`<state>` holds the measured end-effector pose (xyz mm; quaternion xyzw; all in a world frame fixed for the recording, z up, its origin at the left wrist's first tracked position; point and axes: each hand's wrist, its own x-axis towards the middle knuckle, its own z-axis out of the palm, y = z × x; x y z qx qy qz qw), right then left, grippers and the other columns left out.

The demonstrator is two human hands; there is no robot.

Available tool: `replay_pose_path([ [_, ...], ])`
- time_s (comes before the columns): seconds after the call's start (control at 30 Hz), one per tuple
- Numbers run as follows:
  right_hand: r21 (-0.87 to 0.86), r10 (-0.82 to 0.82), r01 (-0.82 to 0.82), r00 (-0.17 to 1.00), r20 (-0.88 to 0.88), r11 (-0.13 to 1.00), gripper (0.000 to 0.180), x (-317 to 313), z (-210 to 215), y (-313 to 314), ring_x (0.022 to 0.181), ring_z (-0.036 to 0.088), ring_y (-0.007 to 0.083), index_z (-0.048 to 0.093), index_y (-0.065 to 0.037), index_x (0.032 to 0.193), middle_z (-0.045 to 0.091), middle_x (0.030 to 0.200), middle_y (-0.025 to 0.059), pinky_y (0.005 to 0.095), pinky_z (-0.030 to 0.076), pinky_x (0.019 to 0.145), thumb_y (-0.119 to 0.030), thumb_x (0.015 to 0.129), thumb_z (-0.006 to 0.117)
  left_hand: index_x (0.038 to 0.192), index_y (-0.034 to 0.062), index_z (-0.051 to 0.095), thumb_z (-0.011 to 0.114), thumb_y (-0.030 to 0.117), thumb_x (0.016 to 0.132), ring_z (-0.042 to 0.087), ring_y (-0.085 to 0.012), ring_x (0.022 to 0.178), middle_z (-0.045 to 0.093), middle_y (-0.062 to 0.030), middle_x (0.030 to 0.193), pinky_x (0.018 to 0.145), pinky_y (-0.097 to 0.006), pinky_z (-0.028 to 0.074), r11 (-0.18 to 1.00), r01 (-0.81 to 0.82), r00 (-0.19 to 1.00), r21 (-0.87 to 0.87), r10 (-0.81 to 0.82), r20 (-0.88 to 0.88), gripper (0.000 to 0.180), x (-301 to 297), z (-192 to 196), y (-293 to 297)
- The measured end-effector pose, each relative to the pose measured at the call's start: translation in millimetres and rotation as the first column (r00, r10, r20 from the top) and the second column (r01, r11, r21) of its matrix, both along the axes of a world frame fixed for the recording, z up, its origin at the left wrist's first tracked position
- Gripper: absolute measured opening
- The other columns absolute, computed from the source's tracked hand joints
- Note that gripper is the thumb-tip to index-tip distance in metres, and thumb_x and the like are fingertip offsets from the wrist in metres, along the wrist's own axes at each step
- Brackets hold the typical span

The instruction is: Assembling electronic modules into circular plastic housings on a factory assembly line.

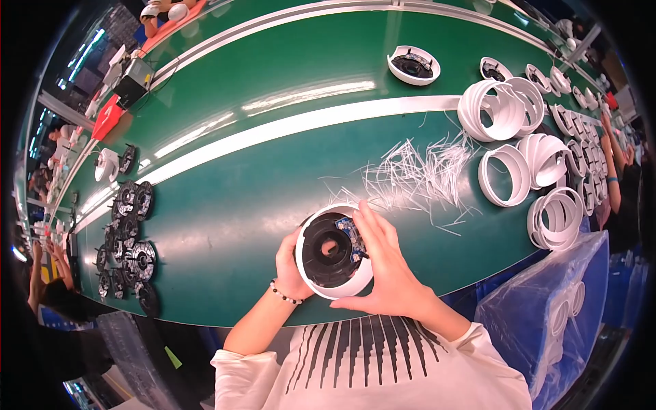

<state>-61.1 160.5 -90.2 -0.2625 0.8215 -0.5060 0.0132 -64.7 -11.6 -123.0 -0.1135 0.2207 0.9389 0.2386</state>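
Note:
A white round housing is held up over the near edge of the table, its open side toward me. Inside it sits a black round plastic part with a hole at its centre, and a small blue circuit board lies along the right side. My left hand grips the housing from the left and behind; a bit of skin shows through the hole. On the right rim, my right hand spans the housing, fingers at the top by the board and thumb at the bottom.
Thin white strips lie heaped on the green table. White rings stand at the right, near a plastic-wrapped blue bin. Black round parts are piled at the left. Another filled housing rests beyond the white strip. Other people work at both sides.

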Motion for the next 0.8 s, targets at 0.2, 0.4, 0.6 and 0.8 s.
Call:
replay_pose_path([
  [0.2,0.023,-0.042,0.043,0.999,-0.031,0.999,0.11,-8,11,8,0.118,0.024,0.0405,0.021,0.001,0.13,0.021,0.131,0.0233,0.0468,0.025,0.095,-0.035,0.046,0.082,0.13,0.0058,0.027,0.028,0.039,0.087,0.043,-0.0259,0.113,0.039,-0.0141,0.126,0.093,-0.041,0.039,0.979,0.124,0.983,0.162,-0.099,-0.154,0.054,-4,5,7],
  [0.4,0.028,0.062,-0.061,0.997,-0.035,0.998,0.103,-13,27,20,0.116,0.027,0.0396,0.026,-0.002,0.129,0.024,0.129,0.0215,0.0463,0.025,0.095,-0.029,0.046,0.08,0.136,0.0114,0.013,0.026,0.04,0.088,0.04,-0.0273,0.115,0.033,-0.0127,0.131,0.096,-0.042,0.036,0.994,0.048,0.98,-0.097,-0.066,-0.188,0.057,-4,18,22],
  [0.6,0.25,0.035,0.041,0.956,-0.291,0.967,0.095,-6,30,8,0.112,0.031,0.0398,0.035,-0.005,0.126,0.027,0.126,0.0221,0.0465,0.029,0.091,-0.031,0.046,0.079,0.137,0.0141,0.009,0.016,0.077,0.07,0.036,-0.0266,0.119,0.032,-0.0121,0.132,0.098,-0.042,0.032,0.994,0.108,0.975,-0.001,-0.106,-0.194,0.092,-4,14,20],
  [0.8,0.181,-0.038,0.072,0.982,-0.186,0.981,0.105,-17,13,0,0.107,0.036,0.0383,0.03,-0.001,0.127,0.029,0.124,0.0214,0.045,0.031,0.088,-0.043,0.044,0.079,0.135,0.0077,0.013,0.03,0.079,0.066,0.033,-0.0243,0.121,0.025,-0.0114,0.135,0.1,-0.04,0.031,0.989,0.039,0.977,-0.142,-0.068,-0.204,0.1,1,7,12],
])
